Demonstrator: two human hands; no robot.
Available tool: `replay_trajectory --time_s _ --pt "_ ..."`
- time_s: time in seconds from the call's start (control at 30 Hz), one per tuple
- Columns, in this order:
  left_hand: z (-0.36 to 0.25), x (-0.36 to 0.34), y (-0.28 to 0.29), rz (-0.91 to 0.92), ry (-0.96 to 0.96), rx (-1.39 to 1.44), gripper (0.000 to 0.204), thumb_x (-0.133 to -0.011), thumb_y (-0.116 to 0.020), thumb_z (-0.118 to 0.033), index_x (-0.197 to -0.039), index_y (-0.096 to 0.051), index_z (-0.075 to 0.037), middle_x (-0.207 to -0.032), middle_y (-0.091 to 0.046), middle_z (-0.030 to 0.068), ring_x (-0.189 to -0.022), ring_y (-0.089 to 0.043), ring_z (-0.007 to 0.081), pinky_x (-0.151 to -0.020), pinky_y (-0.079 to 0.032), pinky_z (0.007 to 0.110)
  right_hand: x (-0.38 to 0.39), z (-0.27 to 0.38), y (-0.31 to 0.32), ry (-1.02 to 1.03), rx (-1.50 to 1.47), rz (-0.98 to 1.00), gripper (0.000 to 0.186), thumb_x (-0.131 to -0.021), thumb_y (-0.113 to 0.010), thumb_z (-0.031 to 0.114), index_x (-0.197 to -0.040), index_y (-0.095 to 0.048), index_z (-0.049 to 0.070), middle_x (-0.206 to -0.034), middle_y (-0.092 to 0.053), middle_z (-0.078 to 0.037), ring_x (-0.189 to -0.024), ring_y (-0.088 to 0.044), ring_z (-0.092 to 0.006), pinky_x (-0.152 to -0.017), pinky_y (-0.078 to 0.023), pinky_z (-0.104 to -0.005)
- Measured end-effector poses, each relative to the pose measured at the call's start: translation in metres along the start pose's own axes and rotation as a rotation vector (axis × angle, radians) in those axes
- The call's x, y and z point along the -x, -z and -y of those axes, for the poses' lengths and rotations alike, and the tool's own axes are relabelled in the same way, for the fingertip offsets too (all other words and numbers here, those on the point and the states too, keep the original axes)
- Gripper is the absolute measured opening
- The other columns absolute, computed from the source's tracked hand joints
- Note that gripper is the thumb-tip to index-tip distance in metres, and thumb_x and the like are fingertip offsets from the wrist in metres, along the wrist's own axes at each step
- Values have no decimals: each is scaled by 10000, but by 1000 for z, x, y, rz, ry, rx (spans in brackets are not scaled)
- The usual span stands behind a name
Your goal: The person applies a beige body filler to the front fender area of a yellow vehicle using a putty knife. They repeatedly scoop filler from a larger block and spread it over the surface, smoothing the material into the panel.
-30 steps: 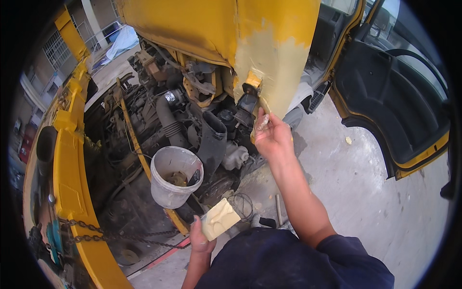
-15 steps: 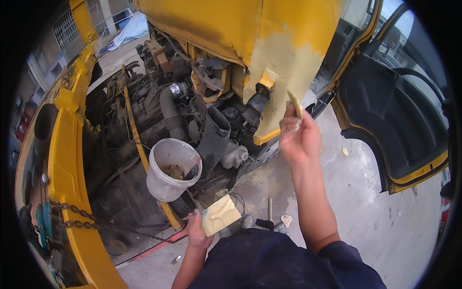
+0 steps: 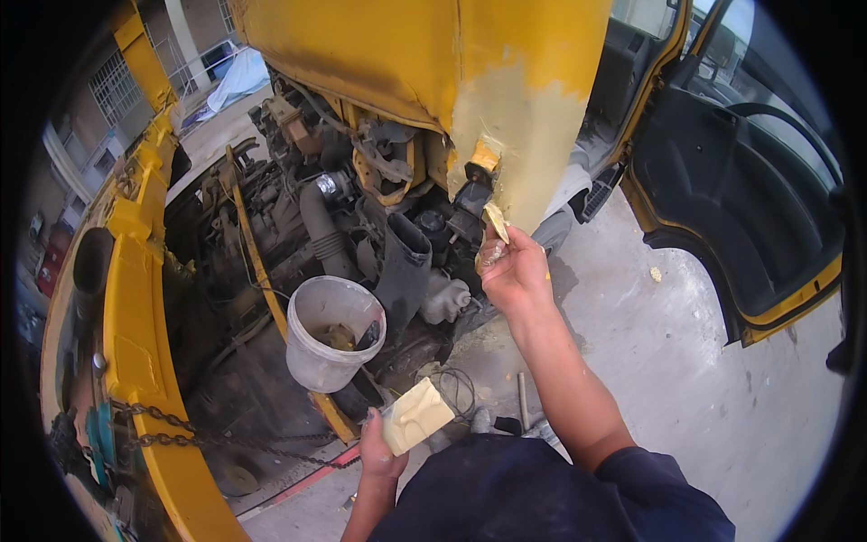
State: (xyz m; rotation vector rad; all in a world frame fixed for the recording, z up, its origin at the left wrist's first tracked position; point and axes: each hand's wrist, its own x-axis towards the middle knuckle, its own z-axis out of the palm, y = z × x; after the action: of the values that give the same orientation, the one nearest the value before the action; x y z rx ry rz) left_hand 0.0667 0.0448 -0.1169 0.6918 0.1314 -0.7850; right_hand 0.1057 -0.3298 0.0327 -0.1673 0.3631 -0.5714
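Note:
My left hand (image 3: 382,449) grips the edge of a putty board (image 3: 418,416), whose face is spread with cream-coloured putty marked by curved strokes. My right hand (image 3: 518,273) is closed on a small putty spreader (image 3: 496,223) coated in pale yellow putty. The spreader is at the lower corner of the yellow truck cab (image 3: 542,45); whether it touches the panel I cannot tell. Smooth beige filler (image 3: 519,117) covers that corner, around a yellow bracket (image 3: 484,155).
A white plastic bucket (image 3: 313,354) with scraps inside stands over the exposed engine (image 3: 271,203). On the left runs a yellow beam (image 3: 135,334) with a chain (image 3: 167,440). An open cab door (image 3: 741,208) hangs at right. A rod (image 3: 523,400) lies on the concrete floor.
My right hand has moved down and left with the spreader, toward the cab's lower corner. My left hand and its board have shifted slightly right and down in the picture.

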Motion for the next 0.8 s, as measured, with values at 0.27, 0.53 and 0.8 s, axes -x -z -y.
replay_trajectory --time_s 0.27,0.53,0.8 --pt "-4 3 -9 10 -7 -46 765 -1197 -442 -522 -1469 -563 183 -1470 -679 286 -1348 -695 403 -1191 -520 507 11 -2 -19 51 -25 32 243 -1121 -575 109 -1321 -631 -17 -1028 -724 -110 -723 -616 -147 -630 -560 -272" --pt "-3 -1 -12 42 12 -59 784 -1194 -447 -530 -1476 -558 192 -1478 -675 293 -1354 -696 405 -1198 -517 507 14 0 -28 98 -26 64 237 -1127 -569 110 -1323 -634 -7 -1039 -723 -115 -740 -611 -146 -637 -558 -274" --pt "-5 1 -10 77 -20 -60 765 -1199 -437 -509 -1477 -559 193 -1477 -675 293 -1352 -697 405 -1195 -519 511 41 19 -55 139 1 267 231 -1106 -612 136 -1291 -663 6 -1029 -730 -68 -737 -604 -109 -635 -560 -250"
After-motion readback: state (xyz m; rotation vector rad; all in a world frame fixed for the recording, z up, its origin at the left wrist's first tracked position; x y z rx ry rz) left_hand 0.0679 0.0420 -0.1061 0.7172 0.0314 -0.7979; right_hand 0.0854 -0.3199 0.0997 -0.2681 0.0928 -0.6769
